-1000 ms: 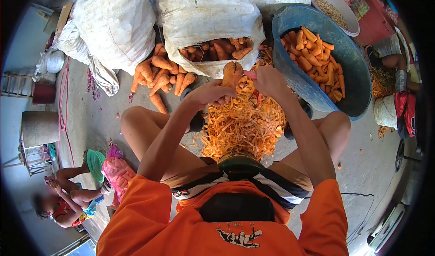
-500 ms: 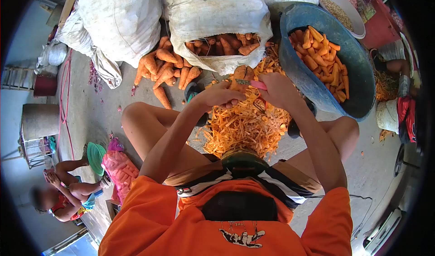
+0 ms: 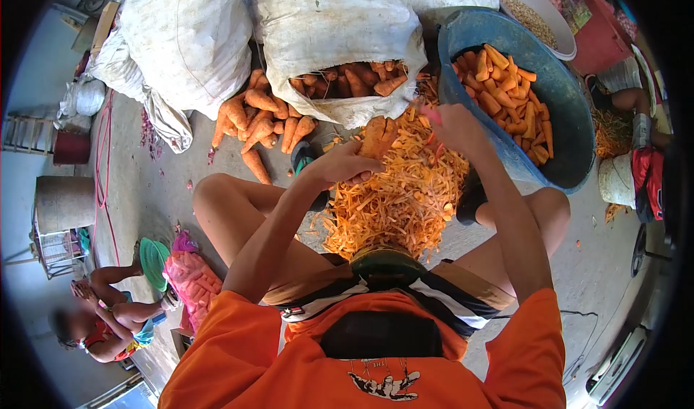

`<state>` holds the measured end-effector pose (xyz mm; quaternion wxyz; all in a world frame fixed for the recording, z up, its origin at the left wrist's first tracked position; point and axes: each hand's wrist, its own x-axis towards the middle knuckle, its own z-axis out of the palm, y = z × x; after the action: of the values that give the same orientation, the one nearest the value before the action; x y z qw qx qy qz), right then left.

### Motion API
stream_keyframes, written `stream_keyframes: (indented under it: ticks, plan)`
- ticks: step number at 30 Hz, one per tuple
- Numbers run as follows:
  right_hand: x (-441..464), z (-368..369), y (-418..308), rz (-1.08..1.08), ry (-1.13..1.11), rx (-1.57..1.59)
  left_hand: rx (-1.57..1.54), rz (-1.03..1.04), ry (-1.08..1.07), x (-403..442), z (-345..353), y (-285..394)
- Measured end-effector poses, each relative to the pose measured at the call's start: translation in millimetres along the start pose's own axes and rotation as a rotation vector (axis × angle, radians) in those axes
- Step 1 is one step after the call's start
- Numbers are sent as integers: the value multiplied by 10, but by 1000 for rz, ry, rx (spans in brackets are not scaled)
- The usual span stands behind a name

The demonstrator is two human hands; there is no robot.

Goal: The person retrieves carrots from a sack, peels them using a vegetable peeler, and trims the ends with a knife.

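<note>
My left hand (image 3: 345, 164) is closed around the lower end of a thick, rough-skinned carrot (image 3: 377, 137) that looks forked or doubled. The carrot points away from me, above a heap of orange peelings (image 3: 394, 206) between my feet. To its right, my right hand (image 3: 460, 128) grips a pink-handled peeler (image 3: 431, 114). The peeler is apart from the carrot, and its blade is blurred. Close beyond the hands lies an open white sack (image 3: 340, 33) with unpeeled carrots (image 3: 354, 82) at its mouth.
A blue tub (image 3: 567, 112) at the right holds peeled carrots (image 3: 499, 83). Loose unpeeled carrots (image 3: 253, 112) lie on the floor beside another white sack (image 3: 181, 40). A pink bag (image 3: 191, 271) stands at the left near a seated person (image 3: 108, 322). Another person's arm (image 3: 632, 99) shows far right.
My right hand has moved right and slightly up, taking the peeler off the carrot. My left hand still holds the carrot, now tilted a little differently. The view has shifted slightly.
</note>
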<state>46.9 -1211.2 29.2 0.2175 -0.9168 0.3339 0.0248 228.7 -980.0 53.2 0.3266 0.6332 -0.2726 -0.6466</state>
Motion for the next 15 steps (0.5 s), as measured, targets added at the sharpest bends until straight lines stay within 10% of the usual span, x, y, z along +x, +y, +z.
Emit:
stream_keyframes:
  ticks: [4,15]
  plan:
    - [-242,156,-344,-321,-46,44,9,-31,54,109,-22,17]
    - [158,107,79,89,23,-49,221,66,-147,16,204,9]
